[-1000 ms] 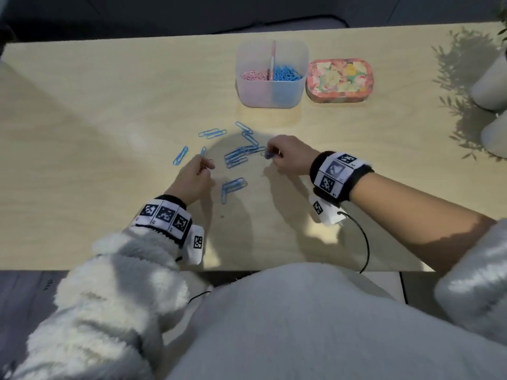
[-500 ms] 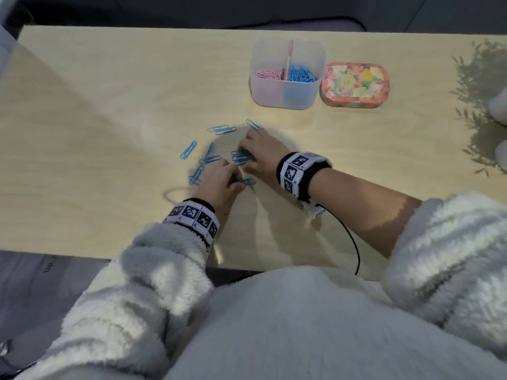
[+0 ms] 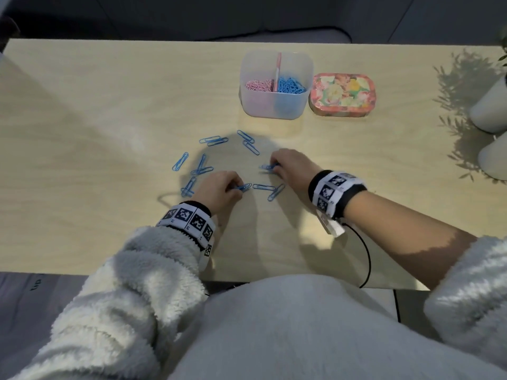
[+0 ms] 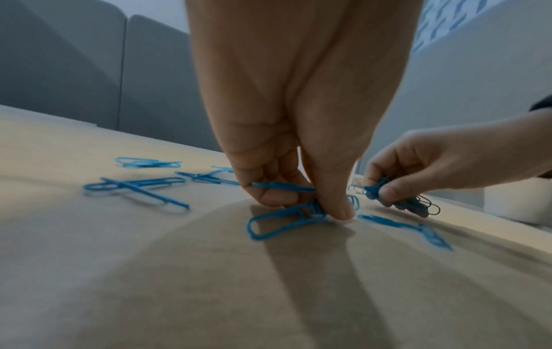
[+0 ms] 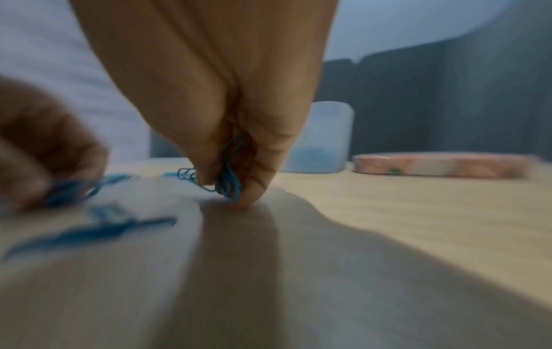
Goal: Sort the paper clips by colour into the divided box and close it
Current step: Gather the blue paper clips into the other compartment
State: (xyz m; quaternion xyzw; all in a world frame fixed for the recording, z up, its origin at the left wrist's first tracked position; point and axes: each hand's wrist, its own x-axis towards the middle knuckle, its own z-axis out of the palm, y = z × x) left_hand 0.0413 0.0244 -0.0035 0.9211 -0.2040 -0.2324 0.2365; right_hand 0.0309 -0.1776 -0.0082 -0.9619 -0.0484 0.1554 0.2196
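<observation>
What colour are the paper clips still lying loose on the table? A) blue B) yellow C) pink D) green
A: every loose wire paper clip on the pale wooden table is blue, and both the left hand and the right hand pinch blue ones in their fingers.

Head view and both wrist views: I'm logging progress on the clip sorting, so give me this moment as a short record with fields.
left hand: left hand pinches a blue clip lying on the table
right hand: right hand holds a bunch of blue clips low over the table
loose clips: only blue ones, scattered around the hands
divided box: divided box open; pink clips in left compartment, blue clips in right
lid: floral lid on the table beside the box, on its right
</observation>
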